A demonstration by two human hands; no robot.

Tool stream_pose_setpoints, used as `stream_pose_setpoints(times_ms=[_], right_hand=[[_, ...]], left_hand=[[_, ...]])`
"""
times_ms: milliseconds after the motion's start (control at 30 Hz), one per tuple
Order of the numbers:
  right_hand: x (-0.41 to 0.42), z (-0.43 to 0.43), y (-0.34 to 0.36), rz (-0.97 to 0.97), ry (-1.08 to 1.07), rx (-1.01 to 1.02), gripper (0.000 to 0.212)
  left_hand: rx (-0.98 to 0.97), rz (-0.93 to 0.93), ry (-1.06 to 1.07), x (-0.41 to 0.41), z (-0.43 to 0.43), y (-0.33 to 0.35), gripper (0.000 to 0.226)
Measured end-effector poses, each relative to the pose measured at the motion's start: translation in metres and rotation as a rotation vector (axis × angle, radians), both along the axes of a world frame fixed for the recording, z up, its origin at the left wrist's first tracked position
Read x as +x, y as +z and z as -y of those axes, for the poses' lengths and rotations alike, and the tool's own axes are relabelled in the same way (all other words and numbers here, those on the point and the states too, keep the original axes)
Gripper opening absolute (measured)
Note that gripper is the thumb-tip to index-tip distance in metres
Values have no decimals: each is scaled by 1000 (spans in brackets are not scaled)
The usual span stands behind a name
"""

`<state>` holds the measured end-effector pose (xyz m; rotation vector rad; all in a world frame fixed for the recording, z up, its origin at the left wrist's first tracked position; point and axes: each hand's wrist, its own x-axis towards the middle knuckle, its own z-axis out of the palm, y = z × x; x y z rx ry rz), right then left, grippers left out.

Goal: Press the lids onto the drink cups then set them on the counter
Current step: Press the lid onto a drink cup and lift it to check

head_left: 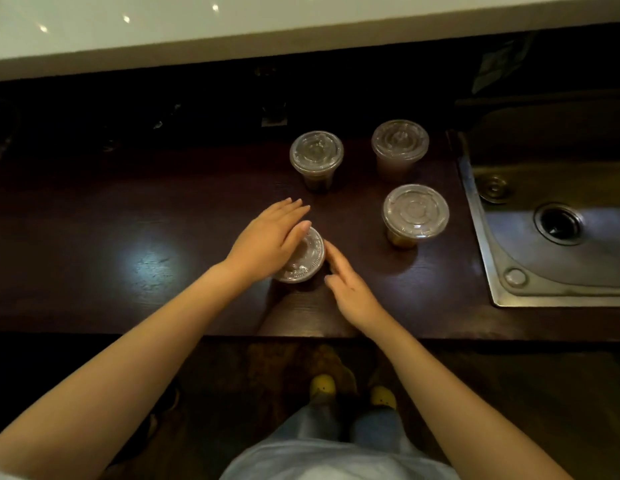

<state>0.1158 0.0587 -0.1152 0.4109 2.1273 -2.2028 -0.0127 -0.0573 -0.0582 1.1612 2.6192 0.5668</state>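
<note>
- A dark brown wood-grain counter runs across the dim view, with a pale raised ledge behind it and a stainless steel sink set in at the right.
- The left hand's fingers are stretched out flat and together, gripping nothing; the palm lies on the clear round plastic lid of the nearest cup.
- The left hand covers the lid's left part, its thumb reaching across the top.
- The right hand's fingers are straight and loose, not closed around anything, their tips just beside the lid's right edge; contact cannot be told.
- The right hand hangs low over the counter near its front edge.
- The near clear plastic drink cup stands upright on the counter beneath that lid, mostly hidden.
- Three more lidded clear cups stand upright farther back: one with dark drink, one with pinkish drink, one with amber drink nearest the sink.
- All four cups stand apart.
</note>
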Motion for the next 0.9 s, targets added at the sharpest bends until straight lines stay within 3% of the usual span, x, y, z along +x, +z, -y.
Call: stream_pose_setpoints(times_ms=[100, 200, 467, 667, 800, 900], right_hand=[[-8, -13, -4, -41, 206, 142, 76], [-21, -17, -3, -34, 264, 142, 86], [-42, -25, -6, -35, 314, 200, 78], [-34, -12, -3, -80, 104, 272, 69], [-25, 19, -10, -88, -176, 321, 70], [-11, 34, -13, -138, -213, 326, 70]], left_hand=[[-40, -85, 36, 19, -8, -8, 63], [-59, -183, 62, 23, -9, -13, 68], [-69, -218, 73, 27, -13, -11, 70], [-200, -216, 47, 25, -10, -6, 62], [-22, 22, 302, 38, -19, -6, 58], [56, -103, 264, 37, -16, -13, 49]])
